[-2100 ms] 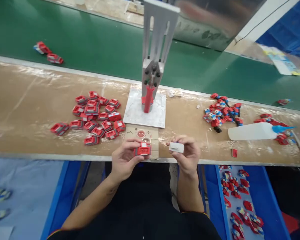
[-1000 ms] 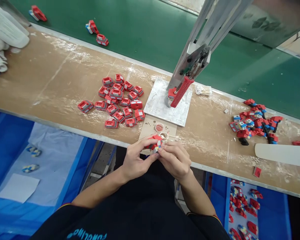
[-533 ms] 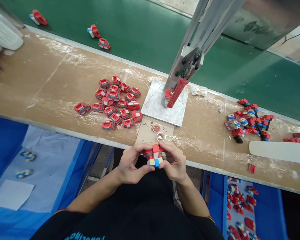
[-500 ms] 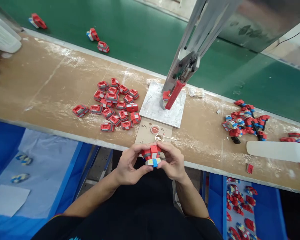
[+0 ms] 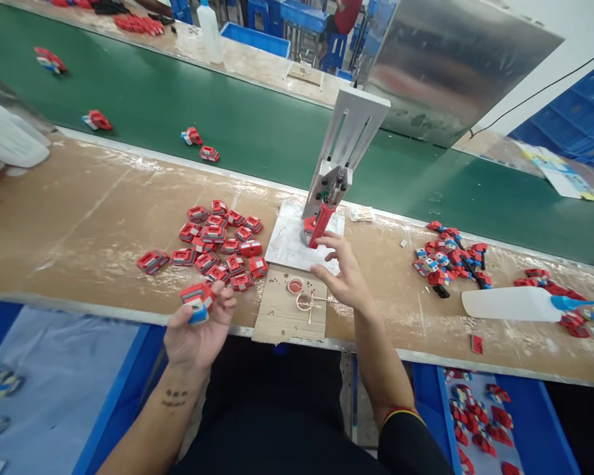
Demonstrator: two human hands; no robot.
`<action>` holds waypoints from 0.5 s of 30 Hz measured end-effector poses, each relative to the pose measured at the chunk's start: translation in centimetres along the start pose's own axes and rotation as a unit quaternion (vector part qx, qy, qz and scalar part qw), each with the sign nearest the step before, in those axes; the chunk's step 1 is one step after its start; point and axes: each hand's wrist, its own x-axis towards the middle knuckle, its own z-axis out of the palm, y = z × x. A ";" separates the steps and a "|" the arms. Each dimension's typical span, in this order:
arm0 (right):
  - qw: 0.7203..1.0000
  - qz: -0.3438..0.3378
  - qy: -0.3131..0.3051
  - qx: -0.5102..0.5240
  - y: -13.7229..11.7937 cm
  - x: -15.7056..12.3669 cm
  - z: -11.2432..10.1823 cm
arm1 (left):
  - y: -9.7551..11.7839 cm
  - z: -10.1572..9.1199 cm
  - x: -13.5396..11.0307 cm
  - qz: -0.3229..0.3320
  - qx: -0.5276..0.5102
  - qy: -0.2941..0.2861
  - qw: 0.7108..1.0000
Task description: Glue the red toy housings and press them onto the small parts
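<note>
My left hand (image 5: pixel 194 340) is closed on a red, white and blue plastic toy part (image 5: pixel 197 300), held up over the table's front edge. My right hand (image 5: pixel 347 276) is open, thumb and fingers apart, its fingertips close to the red handle (image 5: pixel 323 223) of a metal hand press (image 5: pixel 332 168); whether they touch it I cannot tell. A red piece sits beside the handle, partly hidden, on the press's white base plate (image 5: pixel 283 243). Several red and grey toy parts (image 5: pixel 214 233) lie in a pile left of the press.
Two small cups (image 5: pixel 296 285) and swabs stand on cardboard (image 5: pixel 267 322). To the right are assembled toy parts (image 5: pixel 450 254) and a white bottle (image 5: pixel 512 303). Behind the table runs a green conveyor belt (image 5: pixel 262 125) with toy parts. Blue bins (image 5: pixel 539 422) flank me below.
My hands have parted. The left has carried the toy part leftward; the right has let go and reached up toward the press handle. The view has tilted up, and parts on the belt have shifted.
</note>
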 end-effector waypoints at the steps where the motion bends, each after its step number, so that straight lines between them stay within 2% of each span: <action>1: 0.999 -0.002 -0.049 0.020 0.1 0.8 -0.6 | 0.7 -0.4 0.0 -0.003 -0.001 0.005 1.000; 3: 0.993 -0.018 -0.105 0.059 -0.8 1.7 -1.6 | 1.4 -1.2 -0.2 -0.001 0.010 0.012 1.000; 5: 0.987 -0.034 -0.112 0.109 -3.0 2.2 -2.8 | 1.5 -2.1 -0.7 0.013 0.027 0.008 1.000; 7: 0.984 -0.054 -0.079 0.149 -6.0 3.5 -4.2 | 1.2 -2.9 -0.9 0.023 0.043 -0.009 0.999; 10: 0.987 -0.080 0.024 0.137 -9.2 8.1 -6.2 | 0.8 -3.4 -0.5 0.013 0.070 -0.059 0.996; 12: 0.981 -0.098 0.098 0.138 -8.6 11.4 -6.7 | 0.7 -3.4 -0.2 0.005 0.081 -0.096 0.992; 14: 0.961 -0.126 0.202 0.144 -5.7 12.9 -6.2 | 0.8 -3.2 0.0 0.006 0.087 -0.118 0.989; 15: 0.948 -0.125 0.262 0.128 -3.6 12.7 -5.5 | 0.9 -3.1 -0.1 0.011 0.086 -0.121 0.989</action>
